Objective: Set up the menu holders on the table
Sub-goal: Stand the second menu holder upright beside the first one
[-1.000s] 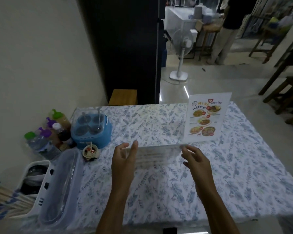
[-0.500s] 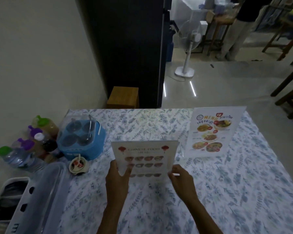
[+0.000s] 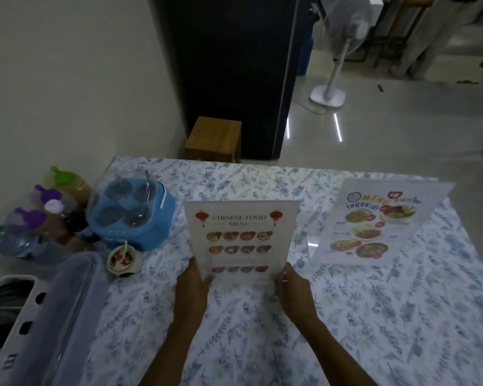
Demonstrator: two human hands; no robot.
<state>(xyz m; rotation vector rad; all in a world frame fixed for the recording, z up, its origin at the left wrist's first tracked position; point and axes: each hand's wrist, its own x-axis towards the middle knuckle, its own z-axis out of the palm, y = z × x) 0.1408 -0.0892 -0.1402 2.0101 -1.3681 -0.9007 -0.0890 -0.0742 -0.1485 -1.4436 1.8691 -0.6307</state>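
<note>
A clear menu holder with a Chinese food menu [image 3: 241, 235] stands upright in the middle of the floral tablecloth [image 3: 402, 316]. My left hand [image 3: 191, 291] grips its lower left corner and my right hand [image 3: 294, 291] grips its lower right corner. A second menu holder with a colourful food menu [image 3: 374, 224] stands upright at the right, apart from both hands.
A blue condiment caddy [image 3: 131, 215] and a small sauce dish [image 3: 122, 259] sit left of the held menu. Sauce bottles [image 3: 48, 215] line the wall. A clear lidded box [image 3: 53, 316] lies front left. A wooden stool [image 3: 214, 140] and a fan [image 3: 329, 90] stand beyond the table.
The Chinese menu holder went from lying flat between my hands to standing upright facing me. My hands moved down to its lower corners. The camera tilted downward.
</note>
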